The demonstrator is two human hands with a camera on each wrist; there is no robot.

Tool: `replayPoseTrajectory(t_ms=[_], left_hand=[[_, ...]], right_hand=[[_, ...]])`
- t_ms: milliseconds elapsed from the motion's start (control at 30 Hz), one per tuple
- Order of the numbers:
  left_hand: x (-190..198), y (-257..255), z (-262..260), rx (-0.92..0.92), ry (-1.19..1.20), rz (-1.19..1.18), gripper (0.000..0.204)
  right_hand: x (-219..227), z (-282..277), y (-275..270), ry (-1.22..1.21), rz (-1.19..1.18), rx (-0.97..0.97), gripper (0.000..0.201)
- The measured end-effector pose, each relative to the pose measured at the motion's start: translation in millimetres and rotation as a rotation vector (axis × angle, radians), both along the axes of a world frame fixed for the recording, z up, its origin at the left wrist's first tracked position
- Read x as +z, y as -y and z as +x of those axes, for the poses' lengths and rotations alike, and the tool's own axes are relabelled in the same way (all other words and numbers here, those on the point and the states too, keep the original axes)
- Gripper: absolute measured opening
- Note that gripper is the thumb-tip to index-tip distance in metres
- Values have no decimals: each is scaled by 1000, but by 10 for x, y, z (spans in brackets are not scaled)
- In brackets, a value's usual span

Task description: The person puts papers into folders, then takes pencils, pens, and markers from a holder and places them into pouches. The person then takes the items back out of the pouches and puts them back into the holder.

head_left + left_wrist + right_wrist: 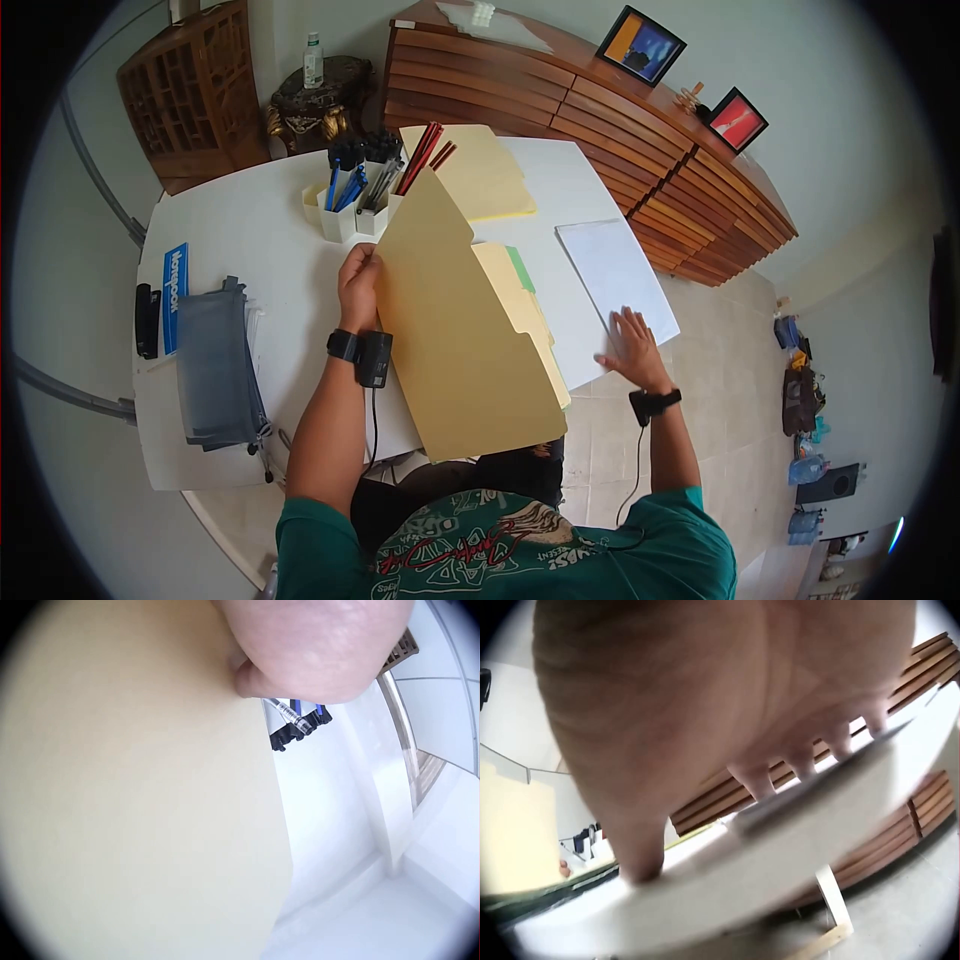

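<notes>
A manila folder (460, 330) is held up, tilted, by the left hand (359, 285), which pinches its left edge. The left wrist view shows the folder (142, 802) filling the left side, with part of the left hand (315, 645) above it. Spread fingers of the right hand (636, 352) touch the near end of a white paper stack (615, 265) at the table's right side. In the right wrist view, the right hand (727, 697) has its fingertips down on the white surface. Behind the raised folder lie more folders (500, 270), one with a green tab.
Hexagonal holders (340, 222) with pens and red pencils stand at the back, beside another manila folder (480, 170). On the left are a grey mesh pouch (215, 365), a blue notebook pack (175, 290) and a black stapler (147, 320). A wooden dresser (480, 80) stands beyond the table.
</notes>
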State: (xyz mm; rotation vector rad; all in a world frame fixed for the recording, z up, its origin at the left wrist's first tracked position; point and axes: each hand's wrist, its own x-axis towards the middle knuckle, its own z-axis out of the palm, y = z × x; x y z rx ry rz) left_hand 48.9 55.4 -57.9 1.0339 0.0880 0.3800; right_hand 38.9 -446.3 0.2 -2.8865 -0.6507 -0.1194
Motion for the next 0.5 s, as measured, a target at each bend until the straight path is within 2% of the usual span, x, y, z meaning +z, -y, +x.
replayPoseTrajectory(t_ms=[33,67,200,267,300,367,400,467,500], left_hand=[[-19,3,3,-5,6,-5,16],[7,18,-8,-7,4,-2,16],[101,48,-48,11,-20,-48,16],[98,45,-53,34,-33,-34,16],[81,39,-46,22,-26,-54,16],[50,22,-27,13,-16,-73,16],[16,4,-9,9,-8,-62,16],[20,0,-13,0,-2,-49,16],[42,13,-18,4,-17,-62,16]], right_hand=[[80,-166,-63,-27,-10,-96,82],[102,-241,-44,-29,-8,-98,82],[266,-509,-86,-89,13,-3,81],[250,-575,-77,56,-3,53,58],[238,-592,-56,58,-1,55,58],[215,-599,-13,67,59,-32,33],[279,-609,-49,70,62,-31,33],[471,-649,-133,109,75,-134,18],[479,-618,-118,166,134,-124,14]])
